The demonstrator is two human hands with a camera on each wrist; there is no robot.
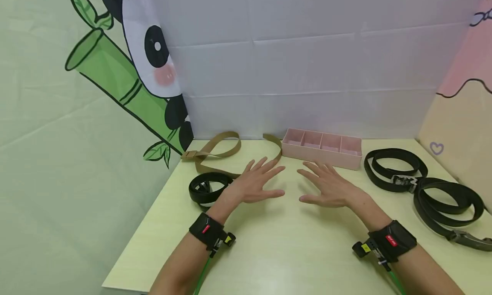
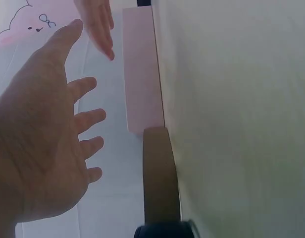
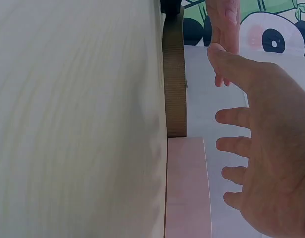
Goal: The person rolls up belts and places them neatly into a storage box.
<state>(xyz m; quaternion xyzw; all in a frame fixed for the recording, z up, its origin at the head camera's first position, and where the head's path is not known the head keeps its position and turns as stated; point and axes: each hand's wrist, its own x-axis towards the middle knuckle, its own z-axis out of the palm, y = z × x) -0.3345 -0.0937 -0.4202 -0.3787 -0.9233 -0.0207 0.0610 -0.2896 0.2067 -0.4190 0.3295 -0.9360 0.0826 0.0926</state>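
Note:
Both hands hover over the table with fingers spread and hold nothing. My left hand (image 1: 251, 187) is nearest a tan webbing belt (image 1: 200, 167) that lies in loose loops at the back left; its fingertips overlap the strap in the head view. A coiled black belt (image 1: 201, 197) sits beside the left wrist. My right hand (image 1: 328, 189) is in front of a pink divided box (image 1: 320, 154) with several compartments. In the wrist views the tan belt (image 2: 160, 173) stands on edge, in line with the box (image 3: 187, 183).
To the right lie two coiled black belts, one (image 1: 378, 182) with a metal buckle, the other (image 1: 423, 205) nearer the front with its buckle end stretched out. A printed cloth backdrop (image 1: 303, 68) rises behind the pale table (image 1: 292, 252). Each wrist wears a black strapped camera.

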